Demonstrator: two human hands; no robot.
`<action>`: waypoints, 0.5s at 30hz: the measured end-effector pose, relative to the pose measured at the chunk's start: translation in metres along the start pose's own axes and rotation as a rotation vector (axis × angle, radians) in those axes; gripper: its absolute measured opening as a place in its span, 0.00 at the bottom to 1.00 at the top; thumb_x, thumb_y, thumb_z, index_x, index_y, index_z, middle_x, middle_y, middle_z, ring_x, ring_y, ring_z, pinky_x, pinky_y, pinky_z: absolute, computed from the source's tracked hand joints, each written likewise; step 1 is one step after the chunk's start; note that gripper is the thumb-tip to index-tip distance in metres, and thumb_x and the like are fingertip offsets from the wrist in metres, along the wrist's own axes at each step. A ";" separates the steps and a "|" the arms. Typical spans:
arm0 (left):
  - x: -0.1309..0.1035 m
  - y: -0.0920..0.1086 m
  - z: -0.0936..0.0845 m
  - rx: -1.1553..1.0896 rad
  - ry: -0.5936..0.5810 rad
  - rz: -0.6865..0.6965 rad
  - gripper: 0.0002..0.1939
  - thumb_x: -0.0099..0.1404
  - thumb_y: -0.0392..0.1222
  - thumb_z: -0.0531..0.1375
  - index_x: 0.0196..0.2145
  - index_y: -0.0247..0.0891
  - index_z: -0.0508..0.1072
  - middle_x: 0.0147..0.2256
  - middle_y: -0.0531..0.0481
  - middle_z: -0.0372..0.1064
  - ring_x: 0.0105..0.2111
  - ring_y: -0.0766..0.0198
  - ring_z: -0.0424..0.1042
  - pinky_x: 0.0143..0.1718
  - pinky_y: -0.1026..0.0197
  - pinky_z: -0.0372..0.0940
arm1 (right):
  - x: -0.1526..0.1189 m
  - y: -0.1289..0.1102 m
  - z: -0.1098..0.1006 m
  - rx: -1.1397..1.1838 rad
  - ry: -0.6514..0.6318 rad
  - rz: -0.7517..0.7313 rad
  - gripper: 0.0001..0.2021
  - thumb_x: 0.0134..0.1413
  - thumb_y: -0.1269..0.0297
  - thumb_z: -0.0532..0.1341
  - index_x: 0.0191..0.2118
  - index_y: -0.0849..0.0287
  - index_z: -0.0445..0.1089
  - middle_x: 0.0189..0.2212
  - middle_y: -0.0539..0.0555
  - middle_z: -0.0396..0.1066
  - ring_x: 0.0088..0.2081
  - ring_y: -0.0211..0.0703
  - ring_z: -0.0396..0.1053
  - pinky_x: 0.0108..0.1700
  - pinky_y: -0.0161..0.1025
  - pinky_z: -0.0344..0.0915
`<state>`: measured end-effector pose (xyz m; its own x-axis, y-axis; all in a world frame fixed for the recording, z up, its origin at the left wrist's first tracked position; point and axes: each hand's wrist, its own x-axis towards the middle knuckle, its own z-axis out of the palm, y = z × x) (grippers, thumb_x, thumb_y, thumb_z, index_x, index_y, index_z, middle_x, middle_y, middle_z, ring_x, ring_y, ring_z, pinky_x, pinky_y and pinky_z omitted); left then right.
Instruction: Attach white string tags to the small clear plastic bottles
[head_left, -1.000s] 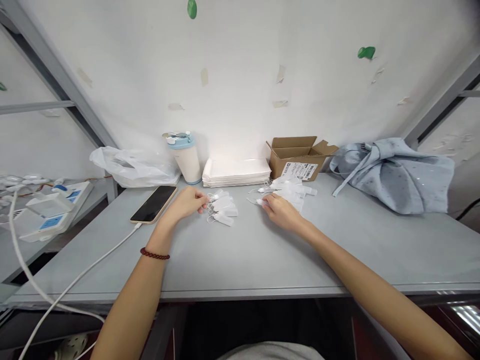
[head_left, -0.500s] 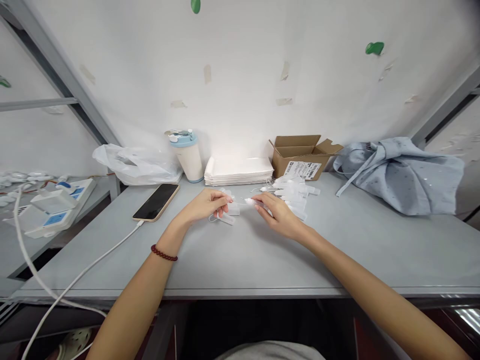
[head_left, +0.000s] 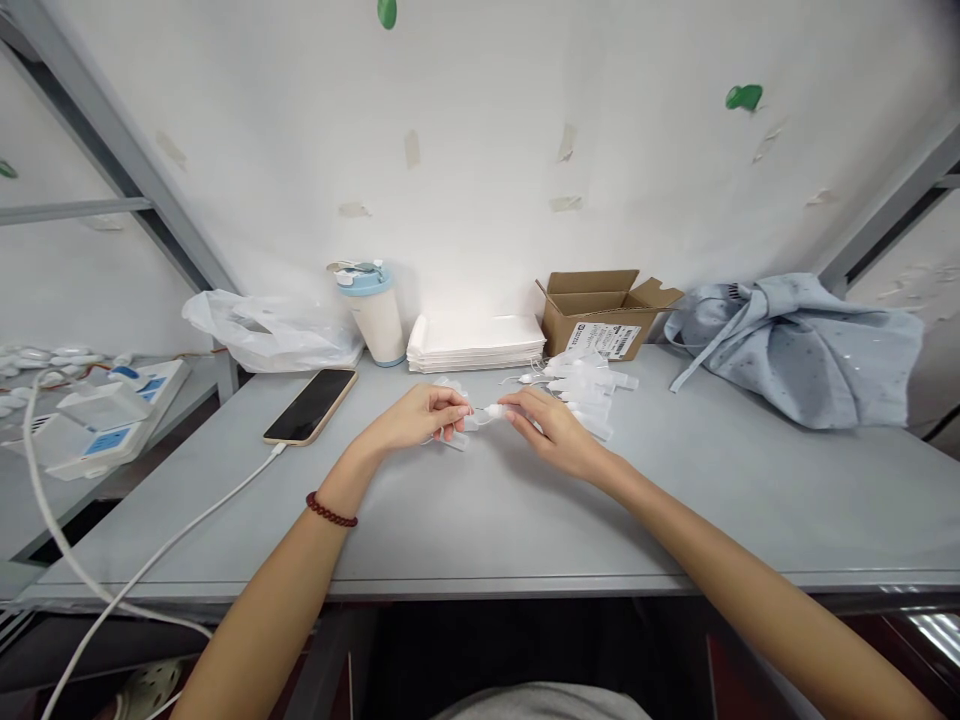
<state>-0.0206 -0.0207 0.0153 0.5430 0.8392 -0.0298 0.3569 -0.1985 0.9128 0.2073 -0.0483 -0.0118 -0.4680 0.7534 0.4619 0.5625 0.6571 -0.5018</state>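
My right hand (head_left: 555, 432) is closed on a small white plastic piece with a narrow tip (head_left: 494, 411), which points left. Close by on the left, my left hand (head_left: 427, 415) pinches the end of something thin like a cord, just off that tip. Too little of it shows to name it. Translucent white plastic pieces (head_left: 454, 441) lie under and behind my left fingers, partly covered. Beyond my right hand is a pile of similar pieces with thin white loops (head_left: 589, 385).
At the back stand a cup with a blue lid (head_left: 379, 318), a stack of white paper (head_left: 476, 345) and an open cardboard box (head_left: 592, 318). A phone (head_left: 311, 406) on a cable lies left. Blue-grey cloth (head_left: 802, 350) is bunched right; a plastic bag (head_left: 274, 330) sits back left.
My left hand has shifted slightly right, so its fingertips are closer to the white piece in my right hand. The right hand keeps its hold, almost unmoved.
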 end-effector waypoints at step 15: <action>0.000 0.003 0.002 0.017 -0.056 0.008 0.14 0.60 0.49 0.59 0.33 0.34 0.75 0.24 0.51 0.67 0.23 0.68 0.65 0.23 0.65 0.58 | 0.000 -0.005 0.000 0.049 0.012 0.006 0.14 0.65 0.62 0.49 0.46 0.60 0.68 0.33 0.56 0.70 0.35 0.43 0.67 0.39 0.40 0.64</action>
<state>-0.0180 -0.0219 0.0169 0.5872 0.8082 -0.0455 0.3646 -0.2139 0.9063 0.2045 -0.0519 -0.0091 -0.4564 0.7575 0.4668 0.5316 0.6528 -0.5396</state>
